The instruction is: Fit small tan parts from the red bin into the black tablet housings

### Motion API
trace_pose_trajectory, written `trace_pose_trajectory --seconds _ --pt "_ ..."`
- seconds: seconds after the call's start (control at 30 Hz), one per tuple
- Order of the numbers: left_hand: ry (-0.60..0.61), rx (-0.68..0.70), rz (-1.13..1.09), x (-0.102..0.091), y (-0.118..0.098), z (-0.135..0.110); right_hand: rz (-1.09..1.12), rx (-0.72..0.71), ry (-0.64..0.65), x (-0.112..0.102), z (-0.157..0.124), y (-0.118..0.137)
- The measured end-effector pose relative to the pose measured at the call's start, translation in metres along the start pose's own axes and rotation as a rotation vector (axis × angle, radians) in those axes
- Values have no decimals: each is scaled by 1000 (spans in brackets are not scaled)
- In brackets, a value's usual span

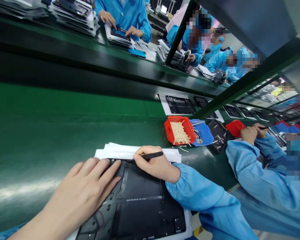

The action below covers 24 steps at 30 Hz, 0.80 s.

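The tablet shell, a flat black panel with its inner side up, lies on the bench directly before the person, with white paper showing beneath its near right corner. The left hand is laid flat over the shell's left part, fingers slightly apart, gripping nothing. The right hand is closed on a slim black tool, pen-fashion, at the far edge; the exact contact of its tip cannot be made out. Folded white sheets lie just beyond that edge.

Risks noted. The shell appears steadied only by the left hand; should that pressure ease, it could slide on the paper and the tool could slip and scratch it. The left fingertips rest near the working edge, so a slip leftward could jab them. Pale strips fill the red bin, and several loose pieces lie beside it; a sweep of the right sleeve could scatter these or carry one onto the shell.
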<state>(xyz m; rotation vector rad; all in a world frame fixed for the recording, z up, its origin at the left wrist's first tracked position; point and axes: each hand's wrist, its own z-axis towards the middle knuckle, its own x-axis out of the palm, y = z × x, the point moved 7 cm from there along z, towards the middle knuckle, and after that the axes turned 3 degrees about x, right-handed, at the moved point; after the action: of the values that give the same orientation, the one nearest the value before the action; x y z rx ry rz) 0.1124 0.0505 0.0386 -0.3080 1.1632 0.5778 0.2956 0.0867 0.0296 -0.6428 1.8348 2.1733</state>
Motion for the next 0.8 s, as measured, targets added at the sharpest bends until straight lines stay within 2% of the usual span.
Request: trace_pose_trajectory --seconds 0.37,0.6,0.8 --pt "-47 135 -21 13 -12 -22 32 12 47 5 -1 -6" --pt "-60 182 -42 4 -9 -12 88 49 61 5 0 -9" --pt "-43 152 -71 11 -4 -10 52 63 62 4 1 -9"
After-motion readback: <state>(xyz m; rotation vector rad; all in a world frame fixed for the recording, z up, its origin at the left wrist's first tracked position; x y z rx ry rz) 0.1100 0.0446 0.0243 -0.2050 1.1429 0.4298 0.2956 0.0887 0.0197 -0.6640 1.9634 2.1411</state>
